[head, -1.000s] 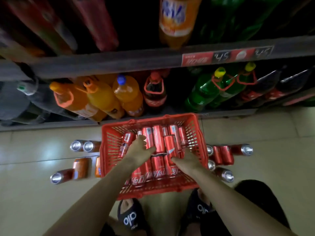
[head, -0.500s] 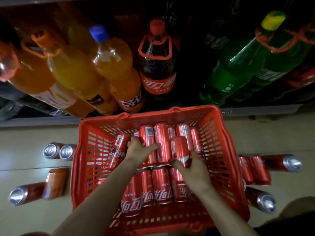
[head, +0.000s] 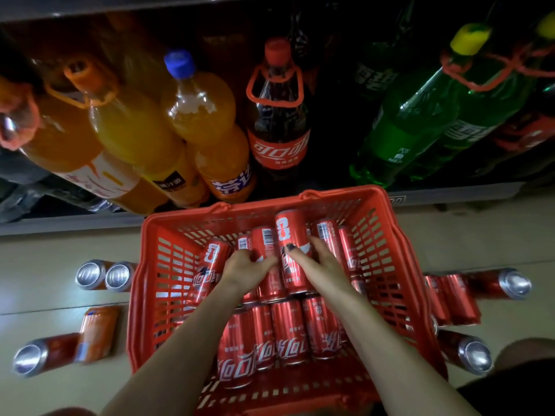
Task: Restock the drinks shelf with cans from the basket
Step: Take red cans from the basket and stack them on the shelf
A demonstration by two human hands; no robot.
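Pale tiled floor (head: 45, 247), dim light; dark bottom shelf (head: 69, 222) runs across the frame from 9 to 3 o'clock. On the shelf: orange soda bottles (head: 132, 136) at 10–11 o'clock, a cola bottle (head: 277, 127) with red carry loop at 12, green bottles (head: 411, 121) at 1–2. Red plastic basket (head: 150, 295) sits on the floor at centre, just in front of the shelf edge, filled with red cola cans (head: 288, 331) lying in two rows. More cans lie on the floor beside the basket: silver-ended pair (head: 103, 274) at 9 o'clock, orange cans (head: 97, 333) at 8, red cans (head: 459, 298) at 3–4. Both forearms reach in from 6 o'clock. Left hand (head: 246, 268) has fingers curled down around a can (head: 265, 247) in the far row. Right hand (head: 315, 262) grips a raised can (head: 289, 235), thumb across its front, fingers behind; that can is tilted up above the others, top end toward 12 o'clock. The two hands sit just beside each other, nearly touching.
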